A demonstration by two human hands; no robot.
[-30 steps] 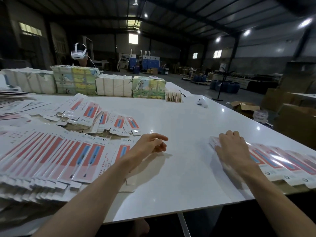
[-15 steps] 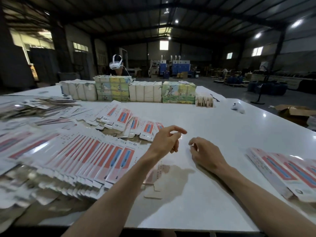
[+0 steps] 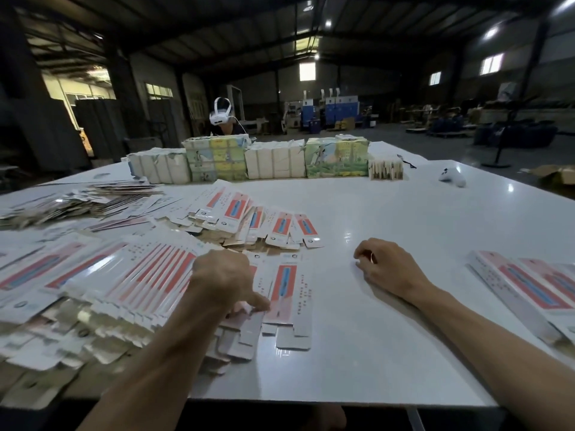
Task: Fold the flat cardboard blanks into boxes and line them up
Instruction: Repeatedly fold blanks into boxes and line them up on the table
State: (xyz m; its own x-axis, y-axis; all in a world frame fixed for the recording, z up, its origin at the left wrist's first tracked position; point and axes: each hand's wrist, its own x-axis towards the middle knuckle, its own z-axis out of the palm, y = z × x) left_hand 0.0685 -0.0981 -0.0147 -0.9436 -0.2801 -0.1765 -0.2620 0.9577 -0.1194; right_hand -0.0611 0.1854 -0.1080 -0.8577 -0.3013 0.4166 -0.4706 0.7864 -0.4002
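Mostly flat white blanks (image 3: 140, 269), red-and-blue striped, in overlapping rows.

On the bench (image 3: 404, 228), a fan of blanks (image 3: 124, 275) lies along the near edge at the left, with a smaller spread (image 3: 249, 219) behind it. A row of stacks (image 3: 273, 163) lines the far edge. A second fan (image 3: 529, 284) lies at the near right corner.

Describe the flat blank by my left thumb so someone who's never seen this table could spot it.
On the white table, find the fan of blanks at the near left. The blank lies at that fan's right end, under the thumb of the left hand. Unlike its overlapped neighbours, its red panel with a blue stripe shows in full, with bare table beside it.
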